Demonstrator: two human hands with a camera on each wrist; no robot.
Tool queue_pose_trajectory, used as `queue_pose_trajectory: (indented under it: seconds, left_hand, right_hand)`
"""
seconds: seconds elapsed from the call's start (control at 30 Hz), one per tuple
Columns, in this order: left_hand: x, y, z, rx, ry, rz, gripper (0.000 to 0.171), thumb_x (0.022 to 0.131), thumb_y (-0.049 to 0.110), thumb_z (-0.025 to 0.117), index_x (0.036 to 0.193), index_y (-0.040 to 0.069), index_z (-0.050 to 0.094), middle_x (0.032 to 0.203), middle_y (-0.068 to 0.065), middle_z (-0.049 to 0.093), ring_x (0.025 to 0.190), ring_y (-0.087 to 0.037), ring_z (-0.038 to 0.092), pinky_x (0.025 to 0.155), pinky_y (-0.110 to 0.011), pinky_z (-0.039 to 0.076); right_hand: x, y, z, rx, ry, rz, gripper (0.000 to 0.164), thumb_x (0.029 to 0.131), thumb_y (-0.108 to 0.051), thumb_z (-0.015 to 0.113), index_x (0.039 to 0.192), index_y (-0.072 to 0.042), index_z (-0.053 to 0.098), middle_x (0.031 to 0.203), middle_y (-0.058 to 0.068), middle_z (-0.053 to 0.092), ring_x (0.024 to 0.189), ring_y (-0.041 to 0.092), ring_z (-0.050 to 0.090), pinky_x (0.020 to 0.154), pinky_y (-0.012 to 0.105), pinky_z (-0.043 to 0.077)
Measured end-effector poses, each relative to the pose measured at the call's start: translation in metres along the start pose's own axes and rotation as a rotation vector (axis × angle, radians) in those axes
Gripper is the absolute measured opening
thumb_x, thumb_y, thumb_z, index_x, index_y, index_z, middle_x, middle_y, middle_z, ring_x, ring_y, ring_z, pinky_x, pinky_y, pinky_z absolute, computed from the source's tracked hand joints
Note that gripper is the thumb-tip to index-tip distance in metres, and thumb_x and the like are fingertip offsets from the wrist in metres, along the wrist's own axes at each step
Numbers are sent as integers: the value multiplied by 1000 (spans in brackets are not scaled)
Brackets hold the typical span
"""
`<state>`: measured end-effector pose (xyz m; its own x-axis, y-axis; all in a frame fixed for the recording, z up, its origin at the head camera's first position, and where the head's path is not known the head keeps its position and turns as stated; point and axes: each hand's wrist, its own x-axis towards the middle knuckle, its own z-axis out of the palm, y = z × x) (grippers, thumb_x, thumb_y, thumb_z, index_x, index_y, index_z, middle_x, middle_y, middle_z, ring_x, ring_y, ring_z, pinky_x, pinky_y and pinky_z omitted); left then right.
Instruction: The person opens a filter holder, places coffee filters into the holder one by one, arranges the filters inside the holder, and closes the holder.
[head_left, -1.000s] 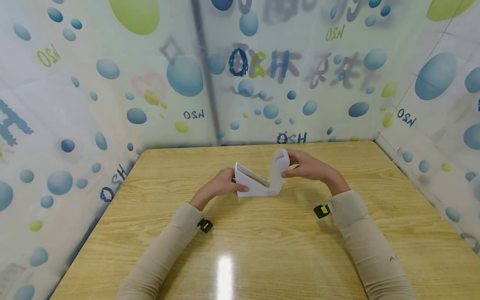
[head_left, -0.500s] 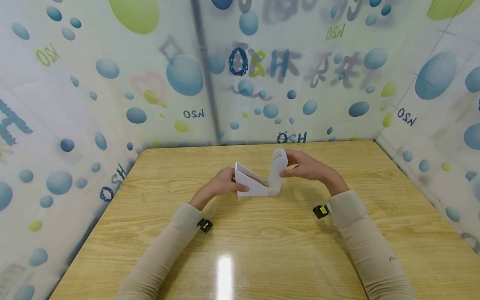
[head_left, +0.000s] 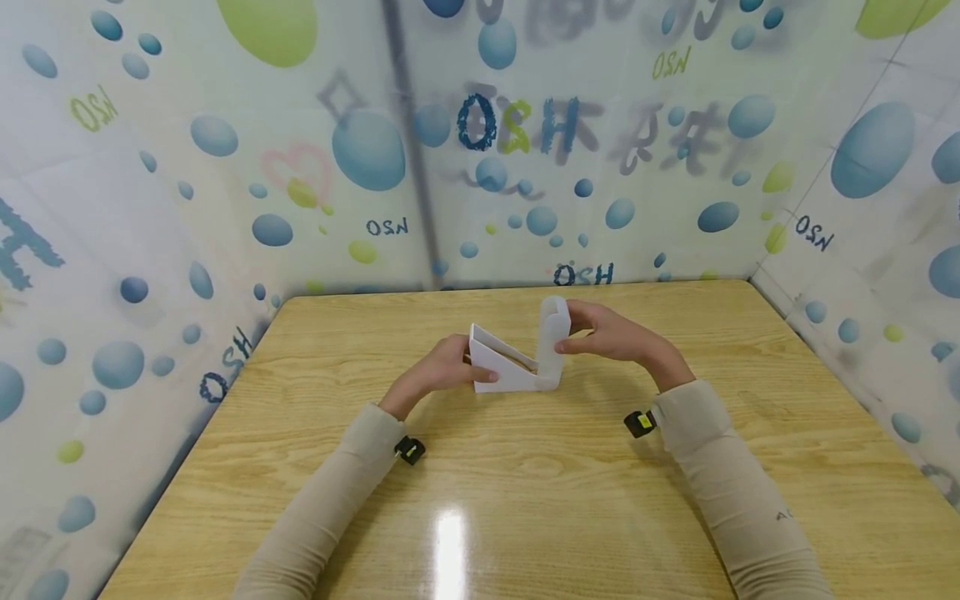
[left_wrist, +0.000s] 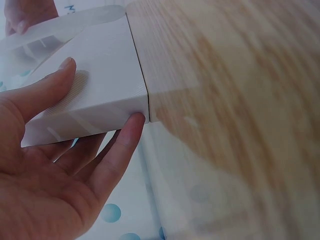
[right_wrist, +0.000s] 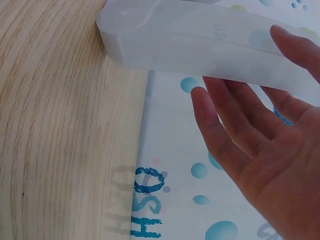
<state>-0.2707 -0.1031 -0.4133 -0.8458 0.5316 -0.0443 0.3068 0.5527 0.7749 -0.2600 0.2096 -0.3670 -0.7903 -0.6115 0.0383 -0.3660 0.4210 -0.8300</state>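
A white box [head_left: 510, 379] with a slanted open top sits on the table at the middle of the head view. Its translucent lid [head_left: 552, 346] stands nearly upright at the right end, joined low at the box's corner. My left hand [head_left: 448, 364] grips the box's tall left end, thumb on the near face, as the left wrist view also shows. With my right hand [head_left: 613, 333] I hold the lid's upper part between thumb and fingers. Something brownish shows inside the box, too little to identify. In the right wrist view, the lid [right_wrist: 185, 47] crosses above my fingers.
The wooden table [head_left: 525, 492] spreads around the box and meets a patterned fabric wall [head_left: 480, 208] at its back edge. More of this fabric stands at the left and right sides. Light reflects near the table's front.
The lid has tilted slightly left toward the box, and my right hand has moved a little left with it. My left hand and the box have stayed in place.
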Motion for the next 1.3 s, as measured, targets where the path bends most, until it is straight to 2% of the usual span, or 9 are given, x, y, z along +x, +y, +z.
queue_pose_trajectory:
  seconds: [0.33,0.8,1.13,1.3]
  left_hand:
    - [-1,0,0,4,4,7,35,89,18,80,120,4,69,113,-14,76,92,-19,71,68,-27,55]
    - [1,-1,1,1,10,-1,36,89,18,80,120,5,68,113,-13,75,92,-19,71,67,-27,55]
    - [0,-1,1,-1,9,-7,37,89,19,81,120,4,68,114,-14,75,93,-20,72,68,-28,56]
    - [0,-1,0,-8,6,-2,38,89,19,81,121,4,68,114,-14,75,93,-20,72,67,-28,56]
  right_hand:
    - [3,-1,4,-16,1,-20,47,98,-14,71,140,-4,52,129,17,65,124,38,62,104,54,52]
    - [5,0,7,-4,-8,21,48,98,-21,72,141,-8,53,130,14,67,124,34,63,106,54,51]
    - [7,3,11,1,-23,46,45,100,-23,69,139,-8,54,126,15,68,116,32,65,93,44,56]
    - [8,3,12,1,-27,47,43,101,-23,67,138,-7,53,125,15,69,112,28,65,92,53,55]
